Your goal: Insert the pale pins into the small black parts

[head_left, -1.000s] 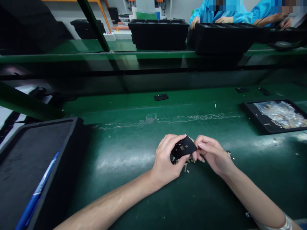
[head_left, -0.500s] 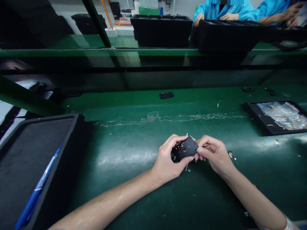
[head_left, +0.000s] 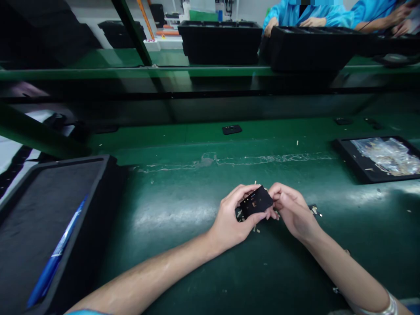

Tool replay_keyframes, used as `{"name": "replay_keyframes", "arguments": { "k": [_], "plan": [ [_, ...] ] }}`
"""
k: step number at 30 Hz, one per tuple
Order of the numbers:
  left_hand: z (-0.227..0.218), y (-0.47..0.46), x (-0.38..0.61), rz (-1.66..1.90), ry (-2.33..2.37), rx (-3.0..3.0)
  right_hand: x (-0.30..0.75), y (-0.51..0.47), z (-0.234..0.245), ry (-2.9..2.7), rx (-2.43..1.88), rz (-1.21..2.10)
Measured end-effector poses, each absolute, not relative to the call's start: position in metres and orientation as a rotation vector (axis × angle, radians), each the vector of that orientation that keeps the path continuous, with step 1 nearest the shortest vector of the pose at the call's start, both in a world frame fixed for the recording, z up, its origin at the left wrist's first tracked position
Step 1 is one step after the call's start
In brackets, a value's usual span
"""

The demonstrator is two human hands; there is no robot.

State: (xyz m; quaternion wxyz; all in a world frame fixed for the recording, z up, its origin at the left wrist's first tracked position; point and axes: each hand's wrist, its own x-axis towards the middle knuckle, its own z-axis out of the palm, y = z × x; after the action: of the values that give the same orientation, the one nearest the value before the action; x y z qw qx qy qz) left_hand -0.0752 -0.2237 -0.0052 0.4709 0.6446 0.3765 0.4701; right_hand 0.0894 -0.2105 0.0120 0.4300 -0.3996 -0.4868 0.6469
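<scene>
My left hand (head_left: 229,214) and my right hand (head_left: 293,211) hold a small black perforated plate (head_left: 256,201) between them, just above the green bench mat (head_left: 183,192). The left fingers wrap its top and near edge, while the right fingertips pinch its right edge. A few pale metal-coloured bits (head_left: 257,229) lie on the mat beneath my hands. A small dark piece with pale specks (head_left: 313,210) sits just beyond my right fingers.
A black foam-lined tray (head_left: 65,160) holding a blue pen (head_left: 54,258) stands at the left. A black tray (head_left: 348,168) with a clear bag of parts lies at the right. Black crates (head_left: 219,41) stand on a raised shelf, with blue-sleeved co-workers (head_left: 305,15) beyond them.
The black plate has shifted slightly right and turned a little between my hands. The view has tilted slightly, moving the far bench items right in the picture.
</scene>
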Motion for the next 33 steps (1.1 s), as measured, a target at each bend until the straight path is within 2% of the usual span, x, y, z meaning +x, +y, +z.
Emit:
{"name": "replay_keyframes", "arguments": {
  "k": [6,13,19,23,30,33],
  "plan": [
    [-0.006,-0.222,-0.076,1.23,0.899,1.619,0.097,-0.209,0.006,-1.384,-1.077,1.496],
    [-0.006,-0.221,-0.075,1.33,0.843,1.731,0.099,-0.206,0.013,-1.396,-1.059,1.536],
    [-0.005,-0.22,-0.073,1.263,0.76,1.741,0.105,-0.201,0.003,-1.424,-1.161,1.371],
    [-0.001,-0.217,-0.074,1.221,0.863,1.624,0.101,-0.2,-0.004,-1.329,-1.234,1.295],
    [0.001,-0.216,-0.073,1.251,0.691,1.175,0.08,-0.209,-0.007,-1.339,-1.183,1.642],
    [-0.003,-0.217,-0.071,1.259,0.667,1.08,0.073,-0.209,-0.006,-1.237,-1.185,1.612]
  ]
}}
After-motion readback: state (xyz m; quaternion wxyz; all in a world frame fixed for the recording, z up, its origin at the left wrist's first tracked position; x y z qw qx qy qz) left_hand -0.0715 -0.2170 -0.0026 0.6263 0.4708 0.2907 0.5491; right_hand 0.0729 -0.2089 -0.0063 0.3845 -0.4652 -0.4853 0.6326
